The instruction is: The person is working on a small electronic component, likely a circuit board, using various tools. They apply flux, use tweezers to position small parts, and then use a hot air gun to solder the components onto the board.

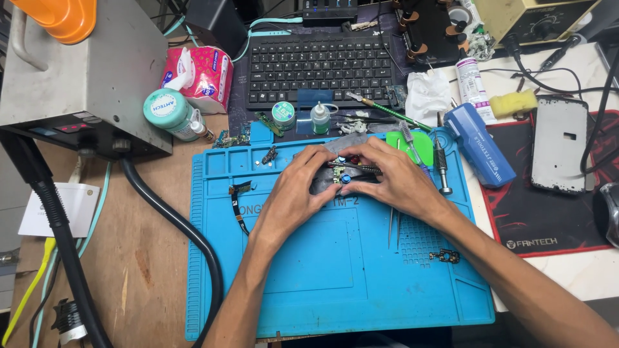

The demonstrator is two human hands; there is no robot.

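Observation:
Both my hands rest on a blue silicone repair mat [335, 277]. Between them lies a small dark device [345, 169] with an exposed circuit board and a blue round part. My left hand [293, 193] grips its left side with the fingertips curled over the top. My right hand [393, 180] holds the right side, its fingers pressing on the board. Much of the device is hidden under my fingers. A black flex cable [238, 206] lies on the mat left of my left hand. Tweezers [391, 225] lie under my right wrist.
A grey hot-air station [84, 71] with a black hose [174, 222] stands at left. Behind the mat are a keyboard [319, 67], tissue pack [203, 74], small bottles and jars. A blue tool case [480, 145], screwdriver [440, 161] and phone frame [558, 145] lie at right.

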